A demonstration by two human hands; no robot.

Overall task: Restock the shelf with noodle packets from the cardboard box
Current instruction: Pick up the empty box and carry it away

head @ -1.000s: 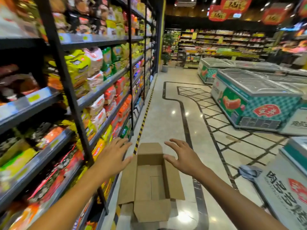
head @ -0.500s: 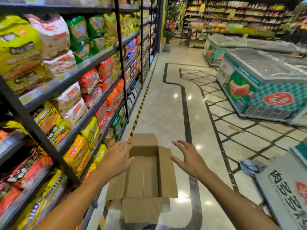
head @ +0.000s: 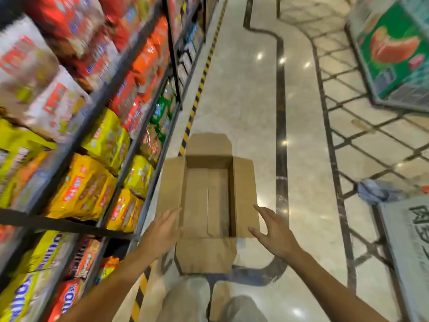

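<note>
Two hands are lower and closer to the cardboard box (head: 209,201) than half a second ago; the view has tipped from down the aisle to almost straight down, so the box now fills the centre and the person's knees show at 6 o'clock. Judgement: the person has bent or crouched toward the box, and the reach is for the box itself, not for stock.

Left to right:

- Shelf (head: 111,73) runs along the 9 o'clock side, tier over tier. Noodle packets (head: 86,189) in yellow, orange, red and white stand packed on it; upper tiers are motion-blurred, print unreadable. No obvious gap shows in the tiers in view.
- Left hand (head: 162,231), at 7 o'clock of the box: fingers straight, spread, holding nothing. Fingertips are at the left flap; contact cannot be confirmed.
- Cardboard box on the floor (head: 255,101), just beside the shelf foot, all four flaps folded out. Contents: none visible. Bare brown bottom with its centre seam shows end to end.
- Right hand (head: 276,231), at 5 o'clock of the box: fingers straight, thumb apart, holding nothing, over the right flap's near corner.
- Crumpled grey cloth (head: 373,189) on the floor at 3 o'clock, well apart from the box. Freezer cabinet (head: 394,47) at 1 o'clock.

Judgement: with the box empty, restocking from it looks finished. The likely next step is lifting or folding the box away, one hand per side.
</note>
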